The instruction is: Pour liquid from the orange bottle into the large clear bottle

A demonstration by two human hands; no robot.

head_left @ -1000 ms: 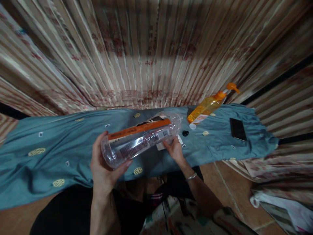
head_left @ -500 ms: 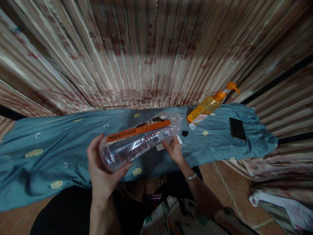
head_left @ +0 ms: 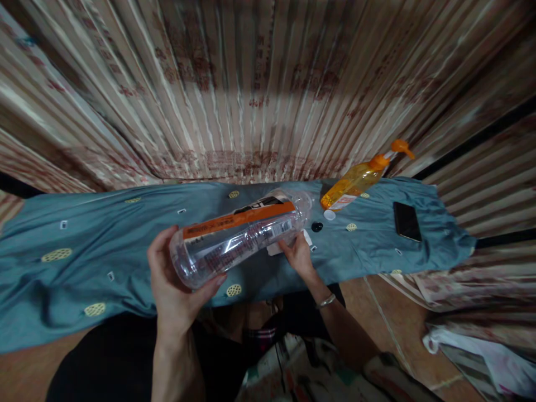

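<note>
My left hand [head_left: 176,285] grips the base end of a large clear plastic bottle [head_left: 238,234] with an orange-striped label, held nearly level over a teal cloth [head_left: 104,245]. Its neck end points to the far right. My right hand [head_left: 298,254] is under the bottle's neck end, fingers curled against the bottle and a small white piece [head_left: 274,249] lying on the cloth. A bracelet sits on that wrist.
An orange pump bottle [head_left: 360,178] stands at the cloth's far right, with a white cap [head_left: 329,214] and a small black cap [head_left: 317,226] near it. A black phone [head_left: 407,221] lies further right. A striped curtain hangs behind. White bags lie on the floor at right.
The bottle's base end and my left hand have shifted slightly left and down. My right hand stays at the neck end.
</note>
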